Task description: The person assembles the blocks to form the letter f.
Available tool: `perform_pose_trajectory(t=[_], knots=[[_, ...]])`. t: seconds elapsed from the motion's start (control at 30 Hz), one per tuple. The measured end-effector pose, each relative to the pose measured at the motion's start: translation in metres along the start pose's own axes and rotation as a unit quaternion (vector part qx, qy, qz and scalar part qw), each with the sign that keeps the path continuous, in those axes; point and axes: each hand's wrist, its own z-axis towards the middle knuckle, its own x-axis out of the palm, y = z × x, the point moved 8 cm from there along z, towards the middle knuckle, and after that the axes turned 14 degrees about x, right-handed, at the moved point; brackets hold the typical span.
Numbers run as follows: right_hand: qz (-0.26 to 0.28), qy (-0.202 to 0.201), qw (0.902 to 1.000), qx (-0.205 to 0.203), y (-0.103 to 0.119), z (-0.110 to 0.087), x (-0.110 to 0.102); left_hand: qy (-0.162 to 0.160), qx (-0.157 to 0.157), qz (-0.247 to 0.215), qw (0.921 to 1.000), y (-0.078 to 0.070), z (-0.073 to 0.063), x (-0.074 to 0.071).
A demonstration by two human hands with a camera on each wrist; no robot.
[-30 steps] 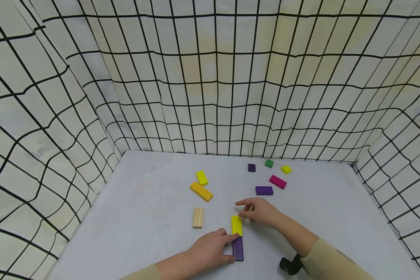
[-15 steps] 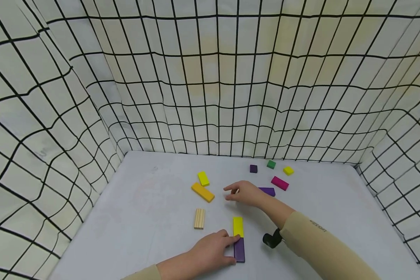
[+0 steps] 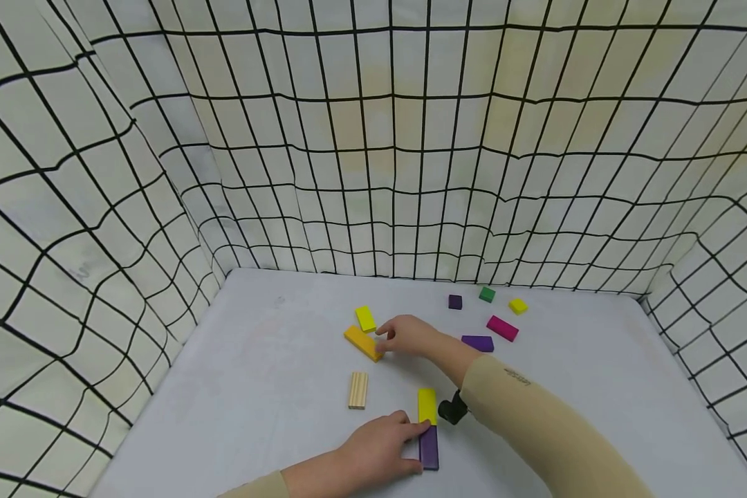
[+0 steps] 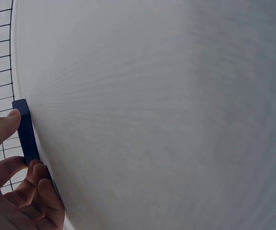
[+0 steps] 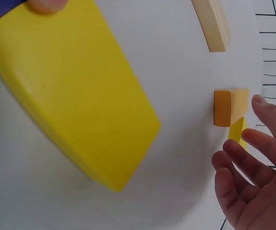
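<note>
My left hand holds a flat purple block lengthwise, thumb at its near end and index finger at its far end. In the left wrist view that block looks dark blue between thumb and index finger. A yellow block lies end to end with it, looming large in the right wrist view. My right hand reaches over the orange block, thumb and fingers apart at its right end. Just behind the orange block is a smaller yellow block. From the right wrist, the hand has loosely bent fingers.
A ridged bare-wood block lies left of the purple and yellow row. Further right are a purple block, a pink one and small dark purple, green and yellow pieces. Black-gridded netting surrounds the white table.
My right hand has moved left and away from the far end of the yellow block to the orange block. My left hand stays at the purple block.
</note>
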Motion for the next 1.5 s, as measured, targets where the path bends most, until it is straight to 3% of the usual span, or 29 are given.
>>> perform_pose_trajectory(t=[0.53,0.93,1.13,1.27,1.5], knots=[[-0.075,-0.051,0.9946,0.051,0.015,0.002,0.013,-0.011,0.011,0.007,0.9999,-0.004,-0.001,-0.001],[-0.087,-0.061,0.9928,0.054,0.013,0.001,0.01,-0.016,0.014,0.015,0.9997,-0.003,0.0,-0.002],[-0.122,-0.067,0.9895,0.039,0.013,-0.007,0.005,-0.009,0.011,0.012,0.9998,-0.002,0.0,-0.002],[-0.136,-0.07,0.9876,0.034,0.01,-0.013,0.0,-0.003,0.005,0.01,0.9999,-0.001,0.0,-0.002],[-0.109,-0.065,0.9912,0.037,-0.01,-0.02,-0.007,0.001,-0.004,0.013,0.9999,-0.001,0.0,-0.001]])
